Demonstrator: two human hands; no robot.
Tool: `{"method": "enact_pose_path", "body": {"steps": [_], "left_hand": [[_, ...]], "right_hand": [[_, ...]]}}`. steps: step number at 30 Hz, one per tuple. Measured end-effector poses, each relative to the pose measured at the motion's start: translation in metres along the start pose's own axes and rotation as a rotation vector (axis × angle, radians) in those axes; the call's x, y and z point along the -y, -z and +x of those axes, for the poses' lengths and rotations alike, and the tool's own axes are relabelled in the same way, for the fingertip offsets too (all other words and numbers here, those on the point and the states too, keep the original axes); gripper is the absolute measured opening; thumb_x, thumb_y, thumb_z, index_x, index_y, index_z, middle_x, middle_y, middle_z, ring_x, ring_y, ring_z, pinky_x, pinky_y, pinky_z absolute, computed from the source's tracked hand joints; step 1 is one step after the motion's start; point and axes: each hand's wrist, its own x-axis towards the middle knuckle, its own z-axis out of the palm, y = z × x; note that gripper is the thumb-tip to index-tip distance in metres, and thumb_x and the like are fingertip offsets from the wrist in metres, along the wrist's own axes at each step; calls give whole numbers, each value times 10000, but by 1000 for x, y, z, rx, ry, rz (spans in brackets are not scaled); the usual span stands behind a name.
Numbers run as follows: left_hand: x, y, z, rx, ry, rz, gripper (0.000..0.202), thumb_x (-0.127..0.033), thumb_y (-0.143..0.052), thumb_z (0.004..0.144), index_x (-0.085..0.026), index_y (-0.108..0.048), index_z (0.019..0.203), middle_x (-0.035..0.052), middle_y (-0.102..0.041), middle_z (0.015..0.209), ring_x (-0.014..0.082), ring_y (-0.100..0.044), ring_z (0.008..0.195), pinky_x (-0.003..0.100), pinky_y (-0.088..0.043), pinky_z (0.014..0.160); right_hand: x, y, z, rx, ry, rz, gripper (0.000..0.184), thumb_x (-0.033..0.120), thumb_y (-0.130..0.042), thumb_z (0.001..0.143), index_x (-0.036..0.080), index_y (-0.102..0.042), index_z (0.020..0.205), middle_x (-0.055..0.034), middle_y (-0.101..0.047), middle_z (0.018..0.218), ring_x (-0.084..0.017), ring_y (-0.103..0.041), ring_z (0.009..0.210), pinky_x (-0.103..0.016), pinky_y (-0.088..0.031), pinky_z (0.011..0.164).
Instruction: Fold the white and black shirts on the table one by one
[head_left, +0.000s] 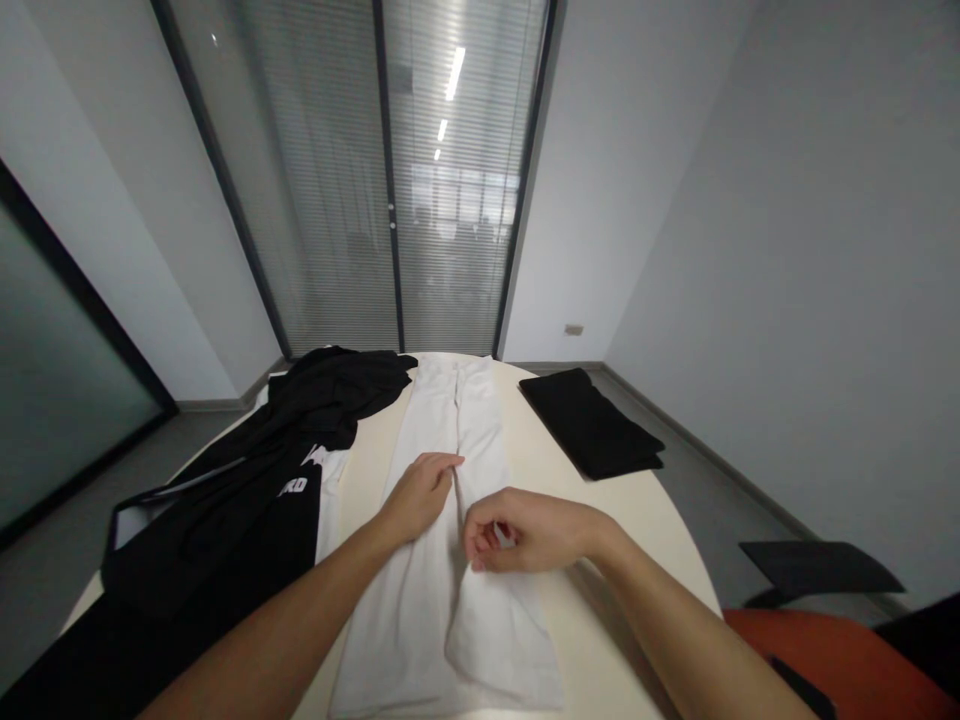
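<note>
A pair of white trousers [480,430] lies lengthwise on the table, its two legs side by side with a gap between them down the middle. My left hand [421,490] rests on the left leg, fingers stretched out flat, fingertips at the middle gap. Lower down, over the right leg, is my right hand [517,532]. Its fingers are curled, with thumb and fingertips pinching the cloth near that leg's inner edge, where the fabric lifts slightly.
A pale round table [630,510] carries a folded black garment [592,425] at right. Heaped black clothes [285,470], one with white lettering, cover its left side. An orange chair [832,655] stands at lower right. Beyond the table is a glass partition [457,250] with blinds.
</note>
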Motion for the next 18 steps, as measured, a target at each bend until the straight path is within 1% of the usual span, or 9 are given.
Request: {"method": "enact_pose_path", "body": {"steps": [3,4,7,11,13,15,16,18], "left_hand": [[-1,0,0,-15,4,-7,319,-167,-457,936,-166,-699,1143,88,-713,1167,211,-621,1149,412,-475,1056],[-1,0,0,-17,-5,-3,307,-179,-471,936,-166,-698,1141,88,-715,1161,214,-619,1148,415,-473,1055],[0,-1,-1,-20,-29,13,285,-197,-507,931,-173,-697,1142,86,-716,1157,222,-609,1154,427,-464,1059],[1,-2,-1,-8,-33,18,290,-206,-506,938,-174,-695,1157,86,-712,1172,222,-605,1160,426,-459,1064],[1,-2,0,-4,-29,21,292,-209,-508,938,-170,-696,1159,87,-712,1174,224,-604,1164,423,-457,1067],[1,-2,0,-10,-23,18,288,-210,-514,935,-179,-700,1152,83,-714,1171,224,-607,1162,417,-458,1066],[0,-2,0,-13,-22,14,285,-209,-516,934,-186,-702,1148,79,-715,1168,222,-610,1159,413,-460,1063],[0,-2,0,-16,-21,5,280,-207,-518,932,-195,-704,1141,73,-717,1161,218,-616,1147,407,-466,1056]], "right_hand": [[-2,-10,8,39,-1,-63,326,250,-711,823,176,-724,1140,39,-587,755,-73,-525,641,-180,-403,620],[-3,-12,10,60,-8,-98,360,255,-733,803,191,-727,1156,49,-567,732,-69,-513,621,-181,-395,615],[-1,-16,12,99,-33,-169,364,300,-773,769,219,-757,1123,68,-525,668,-62,-475,574,-189,-366,597],[7,-16,10,93,-59,-198,431,324,-820,703,246,-758,1123,77,-527,667,-60,-460,564,-189,-343,575],[9,-18,10,91,-42,-215,362,308,-808,710,234,-770,1062,83,-517,652,-55,-448,551,-189,-337,571],[9,-20,10,100,-5,-186,279,253,-772,727,205,-769,1003,87,-509,644,-50,-443,546,-183,-344,575],[9,-20,10,107,12,-148,264,217,-751,729,190,-762,992,87,-510,649,-48,-445,550,-178,-352,578],[9,-20,8,115,21,-64,292,155,-703,727,171,-749,1015,87,-509,661,-47,-447,559,-169,-367,582]]}}
